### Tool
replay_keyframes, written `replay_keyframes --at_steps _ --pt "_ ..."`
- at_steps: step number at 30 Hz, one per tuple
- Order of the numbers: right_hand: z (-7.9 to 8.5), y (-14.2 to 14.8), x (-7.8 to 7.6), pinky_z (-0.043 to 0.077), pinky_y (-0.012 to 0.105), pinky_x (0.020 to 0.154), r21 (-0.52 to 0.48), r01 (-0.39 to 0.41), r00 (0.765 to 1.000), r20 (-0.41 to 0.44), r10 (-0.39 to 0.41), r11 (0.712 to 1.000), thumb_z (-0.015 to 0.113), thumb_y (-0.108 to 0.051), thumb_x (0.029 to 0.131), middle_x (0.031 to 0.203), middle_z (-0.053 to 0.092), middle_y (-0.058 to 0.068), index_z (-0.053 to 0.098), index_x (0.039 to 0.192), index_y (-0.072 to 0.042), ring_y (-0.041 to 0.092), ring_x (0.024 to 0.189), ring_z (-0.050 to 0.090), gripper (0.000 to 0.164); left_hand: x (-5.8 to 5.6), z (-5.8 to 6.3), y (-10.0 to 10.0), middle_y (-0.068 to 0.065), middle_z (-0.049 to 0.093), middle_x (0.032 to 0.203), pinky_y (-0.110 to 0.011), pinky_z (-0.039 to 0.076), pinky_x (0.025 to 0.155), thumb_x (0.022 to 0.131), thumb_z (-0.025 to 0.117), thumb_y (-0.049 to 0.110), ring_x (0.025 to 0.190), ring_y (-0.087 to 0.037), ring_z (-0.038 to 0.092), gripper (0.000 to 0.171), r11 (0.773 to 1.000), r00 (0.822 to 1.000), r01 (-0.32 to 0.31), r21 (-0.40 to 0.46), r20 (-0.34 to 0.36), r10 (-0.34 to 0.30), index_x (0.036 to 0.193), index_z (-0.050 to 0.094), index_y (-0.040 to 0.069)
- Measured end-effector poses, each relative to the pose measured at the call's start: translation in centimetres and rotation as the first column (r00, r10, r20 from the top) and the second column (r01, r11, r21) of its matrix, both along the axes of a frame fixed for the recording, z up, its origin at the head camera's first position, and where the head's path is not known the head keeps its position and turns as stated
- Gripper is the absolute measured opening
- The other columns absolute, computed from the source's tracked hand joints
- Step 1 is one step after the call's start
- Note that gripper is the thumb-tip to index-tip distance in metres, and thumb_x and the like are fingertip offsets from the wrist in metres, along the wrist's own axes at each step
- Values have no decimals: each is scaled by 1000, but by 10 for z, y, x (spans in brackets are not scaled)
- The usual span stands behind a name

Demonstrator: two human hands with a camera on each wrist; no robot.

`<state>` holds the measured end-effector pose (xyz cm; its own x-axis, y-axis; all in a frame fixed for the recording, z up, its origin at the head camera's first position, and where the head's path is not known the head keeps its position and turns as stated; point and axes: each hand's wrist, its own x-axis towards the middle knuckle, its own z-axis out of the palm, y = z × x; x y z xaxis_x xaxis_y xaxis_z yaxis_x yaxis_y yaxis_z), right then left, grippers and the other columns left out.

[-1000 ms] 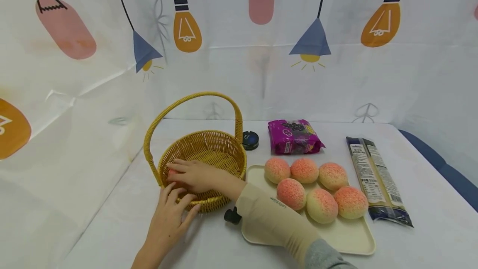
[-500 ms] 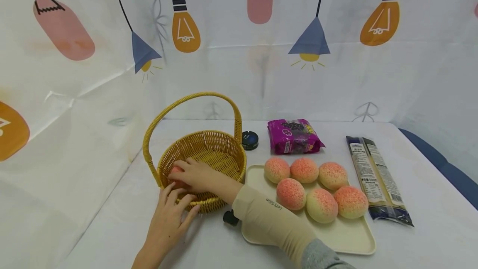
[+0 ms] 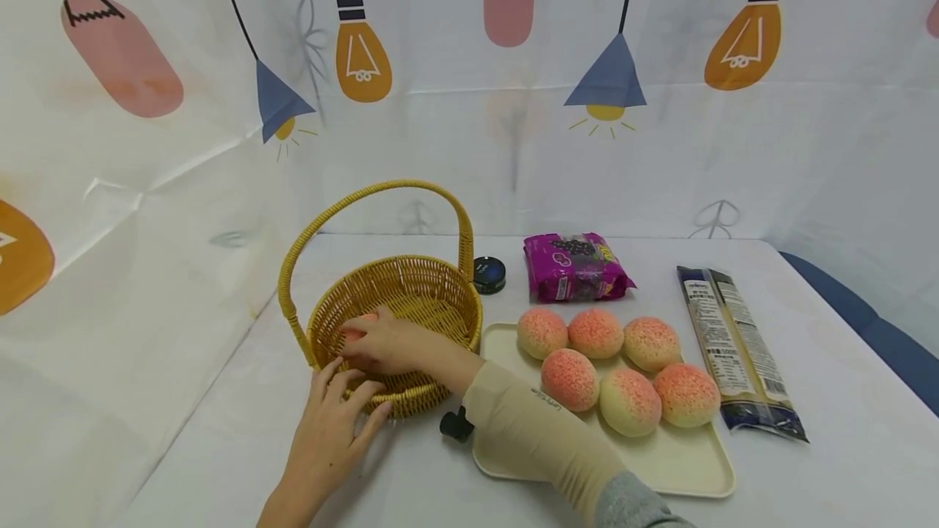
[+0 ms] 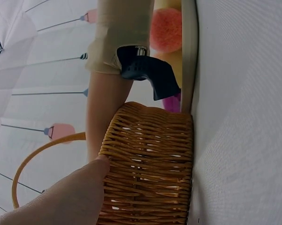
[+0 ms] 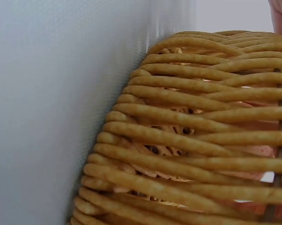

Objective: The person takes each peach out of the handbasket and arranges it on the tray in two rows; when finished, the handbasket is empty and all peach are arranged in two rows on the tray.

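Note:
A yellow wicker basket (image 3: pixel 407 267) with a tall arched handle stands left of the middle of the table. My right hand (image 3: pixel 389 345) reaches over the near rim into it and grips a pinkish peach (image 3: pixel 361 327) by the left inner wall; most of that fruit is hidden under the fingers. At the basket's near left rim, my left hand (image 3: pixel 328 426) holds on, its thumb showing beside the woven wall (image 4: pixel 150 173) in the left wrist view. Through gaps in the weave (image 5: pixel 187 150), the right wrist view gives glimpses of pink.
Several pink-and-cream peaches (image 3: pixel 631 402) lie on a cream tray (image 3: pixel 682 475) right of the basket, under the right forearm. Behind stand a purple packet (image 3: pixel 575 269) and a round black tin (image 3: pixel 488 275). A long noodle-like packet (image 3: pixel 737 349) lies at the right.
My right hand has shifted slightly to the right inside the basket with the peach, its fingers now more bent round it. The left hand stays at the rim.

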<state>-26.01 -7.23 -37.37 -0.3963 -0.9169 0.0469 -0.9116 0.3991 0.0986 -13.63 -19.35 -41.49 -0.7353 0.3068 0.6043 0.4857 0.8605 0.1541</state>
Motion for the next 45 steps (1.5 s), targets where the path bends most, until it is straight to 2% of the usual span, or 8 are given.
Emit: replay_keyframes --at_steps 5,12,16,21,25,30,38,45 --pt "2 7 1 29 44 103 -38 -15 1000 -2 15 999 49 -32 95 141 37 5 58 123 -29 18 129 34 29 0 1 0 -12 56 99 -59 25 98 87 61 35 115 -41 39 21 1000 1000 -2 -3 -1 2 91 65 15" --pt "6 23 3 44 34 91 -88 39 999 25 -37 995 53 -27 93 144 32 4 57 125 -32 30 124 37 32 2 2 0 -14 57 101 -62 25 98 86 62 34 116 -41 38 22 1000 1000 -9 1 20 9 93 65 14" --pt "10 33 6 46 33 87 -126 36 998 57 -29 991 52 -28 94 144 32 4 57 124 -31 34 122 38 30 2 2 0 -14 57 101 -62 25 97 87 61 35 116 -42 38 22 1000 999 -12 -1 29 12 93 65 14" --pt "17 45 10 40 40 96 -181 10 998 56 0 983 52 -30 94 143 34 6 58 123 -29 34 120 40 29 4 2 -1 -14 56 102 -63 25 97 86 62 34 118 -41 37 21 1000 999 -18 12 45 17 93 66 15" --pt "23 54 13 33 43 102 -214 -22 1000 17 26 977 54 -30 93 141 36 7 59 121 -28 33 117 43 29 4 2 -1 -14 56 104 -65 23 97 87 62 35 119 -41 36 23 1000 998 -21 17 52 21 94 66 14" --pt "31 66 19 37 40 98 -218 -43 999 -31 38 975 57 -27 91 140 36 8 59 121 -28 31 116 45 30 3 1 -2 -15 56 103 -62 26 97 87 61 35 117 -43 37 26 1000 999 -18 4 31 18 96 66 12" --pt "44 85 25 32 39 102 -275 -75 995 -77 56 958 63 -22 87 139 37 6 60 119 -28 26 116 44 33 -1 -1 -3 -14 56 100 -62 24 98 87 61 35 117 -43 37 22 1000 1000 -8 12 16 8 94 65 15" --pt "48 103 30 38 39 96 -332 -99 993 -99 69 938 67 -20 83 136 40 8 62 116 -26 29 112 45 33 0 0 -1 -14 56 101 -62 23 99 87 61 34 118 -43 36 22 1000 1000 -9 18 27 8 95 66 15"
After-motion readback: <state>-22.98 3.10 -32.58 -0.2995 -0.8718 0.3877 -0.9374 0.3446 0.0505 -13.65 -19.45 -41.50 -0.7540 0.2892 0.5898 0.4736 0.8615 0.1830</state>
